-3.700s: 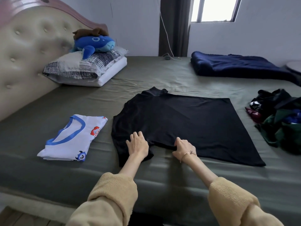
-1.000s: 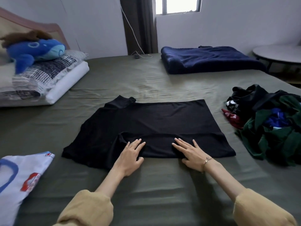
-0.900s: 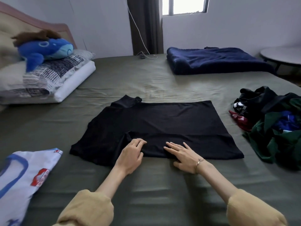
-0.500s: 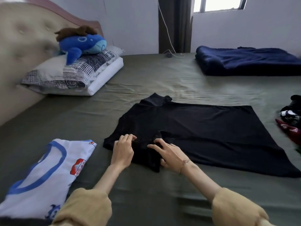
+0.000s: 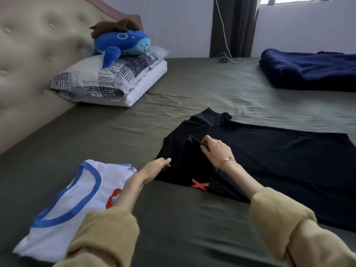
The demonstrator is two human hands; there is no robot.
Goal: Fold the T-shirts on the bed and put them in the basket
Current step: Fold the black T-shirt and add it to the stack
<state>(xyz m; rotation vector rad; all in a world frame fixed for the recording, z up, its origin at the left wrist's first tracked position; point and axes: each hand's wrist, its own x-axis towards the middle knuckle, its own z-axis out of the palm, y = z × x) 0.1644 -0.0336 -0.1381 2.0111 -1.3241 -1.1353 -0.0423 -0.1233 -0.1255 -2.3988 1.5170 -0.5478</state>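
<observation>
Head view, black T-shirt [image 5: 279, 160] lengthwise left-right, collar left

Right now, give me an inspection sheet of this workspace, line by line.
Surface: olive bed sheet, wrinkled.
Job's things: black T-shirt lying flat, sleeve end part-folded; folded white T-shirt to its left; no basket in view.
Clutter: blue plush whale on stacked pillows; navy blanket.
Hands: left hand pinches the black shirt's edge; right hand pinches a fold.
Cables: white cable down the wall onto the bed.
Surroundings: tufted headboard, dark curtain, window.
</observation>
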